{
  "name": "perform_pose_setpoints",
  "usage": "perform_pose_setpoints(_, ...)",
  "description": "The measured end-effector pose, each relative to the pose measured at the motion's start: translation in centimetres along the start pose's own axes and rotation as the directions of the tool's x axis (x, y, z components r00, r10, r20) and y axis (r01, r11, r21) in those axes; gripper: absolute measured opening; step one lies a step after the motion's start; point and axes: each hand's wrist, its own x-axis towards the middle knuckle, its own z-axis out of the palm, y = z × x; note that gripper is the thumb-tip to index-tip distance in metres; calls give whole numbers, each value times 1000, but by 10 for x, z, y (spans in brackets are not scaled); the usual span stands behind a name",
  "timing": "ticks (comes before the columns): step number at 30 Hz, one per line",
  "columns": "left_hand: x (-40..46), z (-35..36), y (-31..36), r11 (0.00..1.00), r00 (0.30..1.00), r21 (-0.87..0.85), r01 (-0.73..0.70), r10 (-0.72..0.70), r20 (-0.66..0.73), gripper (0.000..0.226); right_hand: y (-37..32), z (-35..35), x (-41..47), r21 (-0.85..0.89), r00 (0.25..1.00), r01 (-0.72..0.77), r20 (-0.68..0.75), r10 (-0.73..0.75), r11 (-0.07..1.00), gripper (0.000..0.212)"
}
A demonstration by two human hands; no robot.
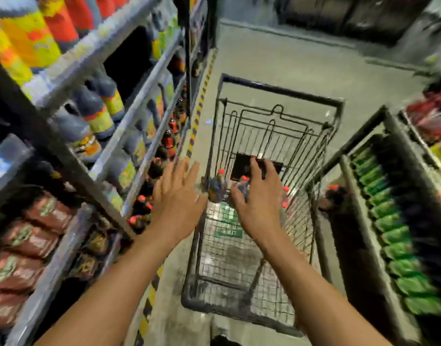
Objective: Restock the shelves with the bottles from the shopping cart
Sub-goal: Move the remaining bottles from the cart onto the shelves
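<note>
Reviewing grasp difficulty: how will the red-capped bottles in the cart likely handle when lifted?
The red-capped bottles look like stiff, filled plastic, so probably fairly heavy. Standing tall and narrow in the cart, they may tip if nudged. Both hands hover open above them.

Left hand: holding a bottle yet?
No. The left hand is spread with straight fingers beside the cart, gripping nothing; the red-capped bottles stand inside the basket.

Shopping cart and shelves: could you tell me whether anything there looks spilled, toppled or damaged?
Nothing stands out. The bottles stand upright in the shopping cart, the shelves look orderly, and both hands hover open above the cart. Motion blur hides fine detail.
</note>
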Motion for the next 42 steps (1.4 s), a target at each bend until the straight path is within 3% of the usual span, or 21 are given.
perform_pose_setpoints(5, 54, 67, 36, 998, 993, -2, -56, 56, 105, 76, 75, 38, 37, -75, 993, -113, 25, 115, 991, 70)
perform_pose_setpoints(10, 104, 144, 57, 996, 988, 31, -81, 77, 132, 77, 134, 79, 65, 53, 988, -143, 69, 139, 988, 78)
perform_pose_setpoints(22, 144, 324, 42, 995, 962, -74, 69, -47, 269, 79, 235, 225, 75, 75, 924, -287, 284, 255, 955, 86)
perform_pose_setpoints(27, 160, 365, 23, 978, 971, -123, 168, -143, 193, 82, 237, 270, 93, 63, 954, -228, 216, 210, 972, 79)
perform_pose_setpoints(31, 174, 393, 3, 950, 982, -259, 176, -153, 107, 84, 221, 292, 107, 199, 980, -173, 130, 149, 964, 74)
perform_pose_setpoints(35, 196, 415, -4, 865, 954, -405, 297, -289, 83, 89, 214, 325, 127, 348, 947, -305, 205, 245, 886, 79)
perform_pose_setpoints(40, 224, 418, -8, 770, 928, -552, 319, -371, 20, 99, 219, 355, 171, 587, 857, -490, 188, 480, 644, 87)
perform_pose_setpoints(42, 228, 419, -9, 747, 940, -599, 286, -342, 23, 96, 226, 367, 178, 606, 825, -529, 204, 527, 594, 92)
